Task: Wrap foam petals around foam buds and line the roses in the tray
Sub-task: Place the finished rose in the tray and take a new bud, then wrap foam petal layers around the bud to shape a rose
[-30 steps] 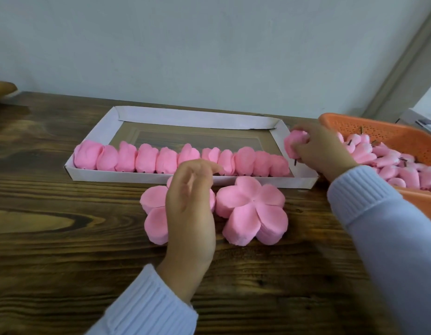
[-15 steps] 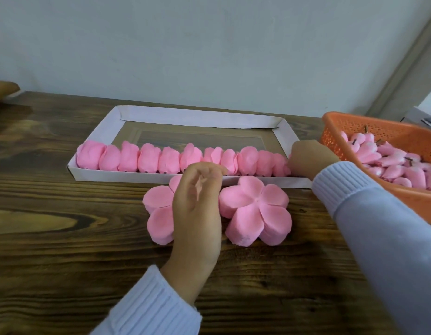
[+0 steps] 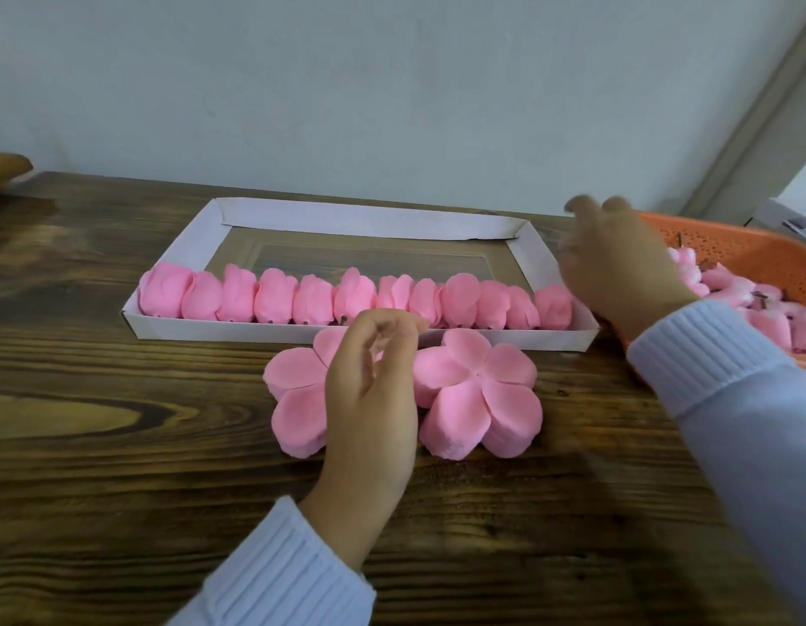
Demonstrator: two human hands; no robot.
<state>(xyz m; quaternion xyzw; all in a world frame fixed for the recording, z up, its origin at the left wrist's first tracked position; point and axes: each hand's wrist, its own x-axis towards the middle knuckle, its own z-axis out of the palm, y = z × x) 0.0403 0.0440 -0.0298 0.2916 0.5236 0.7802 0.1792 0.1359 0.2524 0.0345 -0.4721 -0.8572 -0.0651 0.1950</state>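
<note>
A white cardboard tray (image 3: 532, 246) lies on the wooden table with a row of several pink foam roses (image 3: 356, 298) along its near wall. The newest rose (image 3: 553, 307) stands at the row's right end. Two stacks of pink five-petal foam pieces sit in front of the tray: a left stack (image 3: 297, 399) and a right stack (image 3: 478, 395). My left hand (image 3: 369, 399) hovers over the left stack with fingers loosely curled, holding nothing. My right hand (image 3: 618, 264) is blurred, raised beside the tray's right end, fingers relaxed and empty.
An orange perforated basket (image 3: 744, 250) with several pink foam buds (image 3: 762, 309) stands at the right edge. Another person's hand (image 3: 3, 169) shows at the far left. A pale wall runs behind the table.
My right hand set a rose at the right end of the row, let go and lifted up and right toward the basket. My left hand stayed over the left petal stack.
</note>
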